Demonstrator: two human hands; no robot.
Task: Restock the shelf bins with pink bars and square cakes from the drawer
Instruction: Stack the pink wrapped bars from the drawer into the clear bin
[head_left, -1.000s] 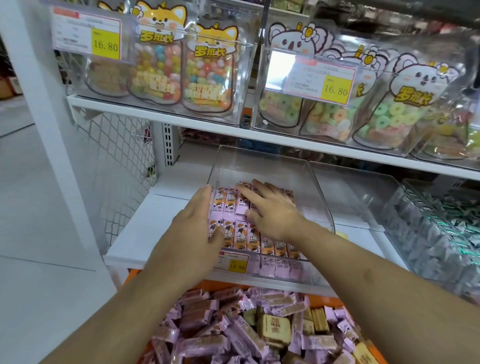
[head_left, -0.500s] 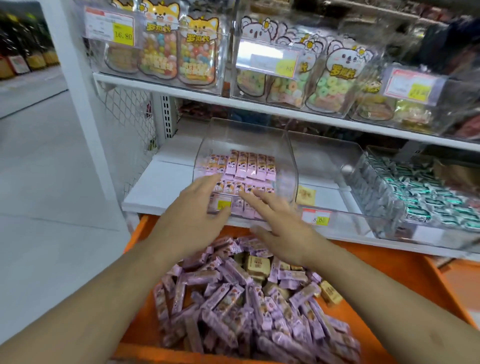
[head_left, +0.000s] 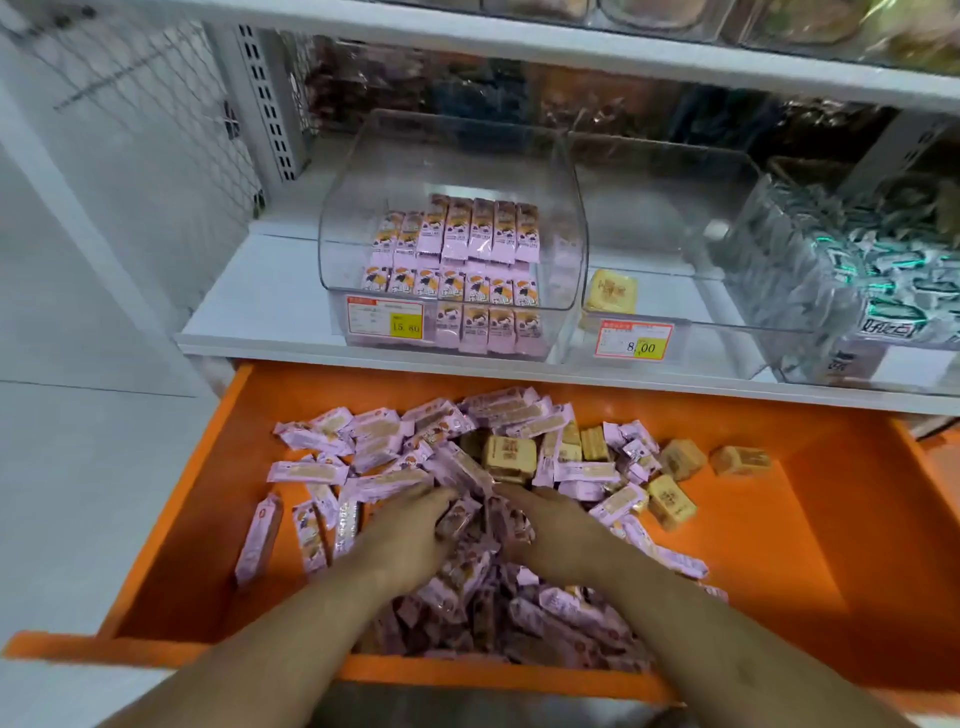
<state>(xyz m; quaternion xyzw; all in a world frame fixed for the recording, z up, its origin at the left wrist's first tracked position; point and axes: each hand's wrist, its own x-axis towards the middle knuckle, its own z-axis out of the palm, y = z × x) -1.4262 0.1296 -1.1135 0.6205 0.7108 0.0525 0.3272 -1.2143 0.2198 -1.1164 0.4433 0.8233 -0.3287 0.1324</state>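
Hands work in the open orange drawer (head_left: 779, 597) in the head view, which is the only view. The left hand (head_left: 410, 540) and the right hand (head_left: 550, 530) lie side by side on a loose heap of pink bars (head_left: 374, 457) in the drawer's middle, fingers bent down into the wrappers; whether either has closed on a bar I cannot tell, since the fingertips are buried. Square cakes (head_left: 509, 454) in tan wrappers sit among the bars and to the right of the heap, a few lying apart on the drawer floor. On the white shelf (head_left: 260, 306) above, a clear bin (head_left: 452, 156) holds pink bars stacked in neat rows behind a price tag (head_left: 385, 319). The clear bin beside it on the right (head_left: 670, 176) holds one square cake at its front left corner. Further right, a third bin (head_left: 857, 280) is packed with silver and green packets.
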